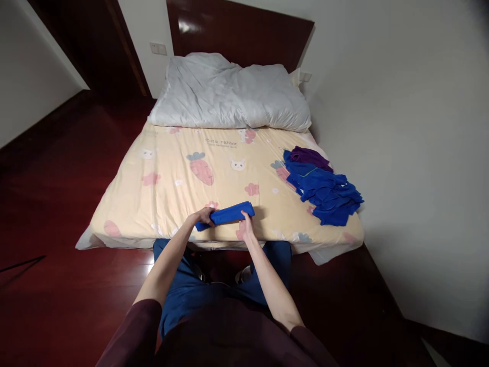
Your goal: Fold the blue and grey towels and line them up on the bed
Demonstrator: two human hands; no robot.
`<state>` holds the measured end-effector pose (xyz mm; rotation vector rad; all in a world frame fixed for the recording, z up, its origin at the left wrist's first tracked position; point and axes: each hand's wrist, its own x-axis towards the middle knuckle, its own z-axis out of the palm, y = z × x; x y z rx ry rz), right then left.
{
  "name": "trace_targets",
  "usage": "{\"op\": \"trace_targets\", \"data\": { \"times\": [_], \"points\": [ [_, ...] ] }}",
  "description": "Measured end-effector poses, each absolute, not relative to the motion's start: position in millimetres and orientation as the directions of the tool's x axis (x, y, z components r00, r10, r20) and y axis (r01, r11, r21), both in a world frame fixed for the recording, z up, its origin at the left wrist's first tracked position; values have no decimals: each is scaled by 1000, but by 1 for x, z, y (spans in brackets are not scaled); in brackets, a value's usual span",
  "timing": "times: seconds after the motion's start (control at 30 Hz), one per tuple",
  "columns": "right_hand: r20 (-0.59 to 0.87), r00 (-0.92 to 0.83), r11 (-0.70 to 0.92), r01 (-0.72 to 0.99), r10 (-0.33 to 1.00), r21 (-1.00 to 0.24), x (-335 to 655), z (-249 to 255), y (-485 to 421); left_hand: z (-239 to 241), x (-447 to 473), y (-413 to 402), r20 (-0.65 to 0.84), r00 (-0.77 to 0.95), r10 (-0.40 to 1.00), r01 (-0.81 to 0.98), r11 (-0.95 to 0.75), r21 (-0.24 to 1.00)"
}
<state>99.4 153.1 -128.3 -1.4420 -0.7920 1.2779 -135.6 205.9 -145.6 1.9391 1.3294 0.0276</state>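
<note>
A blue cloth (pixel 230 213), folded into a narrow flat strip, is held between both hands just above the near edge of the bed. My left hand (pixel 205 216) grips its left end, fingers wrapped around it. Near the right end, my right hand (pixel 246 224) pinches the lower edge, thumb on top and the other fingers partly hidden beneath. The strip tilts slightly, its right end higher. Whether it is a garment or a towel, I cannot tell. To the right lies a loose heap of blue cloths (pixel 324 191) with a purple cloth (pixel 310 157) at its far side.
The bed (pixel 168 204) has a yellow sheet printed with carrots and rabbits. A folded grey-white quilt (pixel 233 97) lies across its far end, before a dark wooden headboard (pixel 240 30). A white wall (pixel 412 153) runs along the right; dark red floor (pixel 57 193) spreads on the left.
</note>
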Motion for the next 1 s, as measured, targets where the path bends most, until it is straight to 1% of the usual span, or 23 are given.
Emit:
{"op": "trace_targets", "data": {
  "times": [0.07,0.1,0.2,0.3,0.37,0.43,0.5,0.57,0.67,0.8,0.9,1.0],
  "points": [
    [-301,255,-242,-238,919,-941,89,-119,153,-147,-137,197,-358,414,837,769,-111,630],
    [-289,263,-222,-257,921,-940,82,-115,153,-148,-138,192,-347,389,854,759,-83,646],
    [-224,260,-176,-195,939,-965,53,-100,161,-153,-142,172,-285,294,912,699,-2,715],
    [-212,303,-173,-152,929,-973,12,-81,174,-155,-153,153,-164,154,974,578,45,815],
    [-184,259,-156,-127,948,-980,-23,-64,183,-151,-170,144,-83,50,995,487,48,872],
    [-106,142,-92,-102,984,-990,-66,-44,191,-143,-195,139,-33,-71,997,424,60,903],
    [14,11,15,-85,1000,-996,-113,-22,197,-131,-229,139,2,-225,974,391,89,916],
    [123,-104,114,-89,987,-989,-163,0,202,-119,-269,142,37,-398,917,360,118,925],
    [216,-229,193,-120,949,-974,-235,25,210,-103,-331,147,62,-595,801,306,154,940],
    [271,-295,248,-113,916,-962,-313,31,220,-97,-397,152,113,-694,711,316,160,935],
    [254,-349,254,-47,902,-966,-351,16,226,-105,-426,154,122,-716,687,321,169,932],
    [229,-389,247,-4,892,-969,-373,-5,230,-121,-442,157,93,-718,690,299,185,936]
  ]
}}
